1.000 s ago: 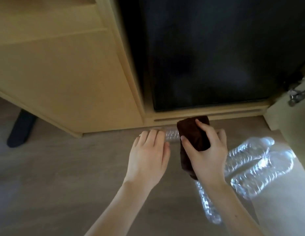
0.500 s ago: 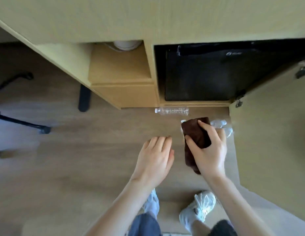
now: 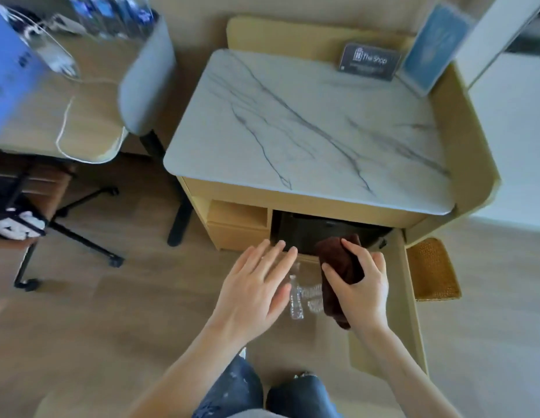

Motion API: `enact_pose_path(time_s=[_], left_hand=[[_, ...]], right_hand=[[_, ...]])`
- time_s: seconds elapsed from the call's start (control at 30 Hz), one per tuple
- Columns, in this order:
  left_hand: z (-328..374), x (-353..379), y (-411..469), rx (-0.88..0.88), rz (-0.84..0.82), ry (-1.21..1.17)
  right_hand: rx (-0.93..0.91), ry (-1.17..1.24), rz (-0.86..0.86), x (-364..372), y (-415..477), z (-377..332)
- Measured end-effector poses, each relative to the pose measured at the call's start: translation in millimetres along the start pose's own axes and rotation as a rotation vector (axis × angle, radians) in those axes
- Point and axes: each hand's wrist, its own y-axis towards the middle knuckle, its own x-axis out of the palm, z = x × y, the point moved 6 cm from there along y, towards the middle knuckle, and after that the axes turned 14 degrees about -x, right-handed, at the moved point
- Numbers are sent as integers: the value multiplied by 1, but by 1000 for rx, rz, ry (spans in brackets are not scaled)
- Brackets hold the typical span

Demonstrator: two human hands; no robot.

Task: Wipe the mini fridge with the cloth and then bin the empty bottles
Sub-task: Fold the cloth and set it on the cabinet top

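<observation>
My right hand (image 3: 357, 288) grips a dark brown cloth (image 3: 338, 260), held above the floor in front of the black mini fridge (image 3: 311, 233). The fridge sits in a cabinet under a marble top, and only its upper front shows. My left hand (image 3: 256, 288) hovers open with fingers spread, holding nothing. Clear empty plastic bottles (image 3: 297, 297) lie on the wooden floor between and below my hands, partly hidden by them.
The open cabinet door (image 3: 410, 312) stands at the right beside my right arm. A woven basket (image 3: 433, 270) sits right of it. The marble top (image 3: 308, 128) carries a dark sign (image 3: 368, 60) and a blue card (image 3: 434, 46). A desk (image 3: 66, 110) and chair (image 3: 30, 212) are left.
My view has risen far above the floor, from close at the fridge base to over the marble top. Both hands came up with it; the right still holds the cloth.
</observation>
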Motion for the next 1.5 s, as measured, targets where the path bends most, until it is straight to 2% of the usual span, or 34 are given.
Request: enact_pose_path(time_s=[0.27, 0.43, 0.6, 1.0, 1.2, 1.27, 1.4, 1.5], left_hand=[[-68, -40, -24, -178, 87, -17], [-124, -68, -12, -157, 116, 45], [-176, -88, 16, -210, 130, 63], [-225, -91, 177, -267, 182, 36], [-255, -94, 241, -364, 156, 43], [-265, -91, 254, -391, 146, 48], [-278, -81, 271, -391, 116, 58], [-285, -75, 284, -379, 105, 59]], right_hand=[[63, 107, 44, 22, -11, -32], [69, 152, 36, 67, 15, -62], [59, 206, 21, 113, 59, -92], [27, 175, -102, 221, 233, -83], [108, 224, -119, 278, 303, -81], [144, 207, -168, 296, 314, -76], [130, 15, -374, 321, 309, -58], [94, -8, -404, 324, 305, -46]])
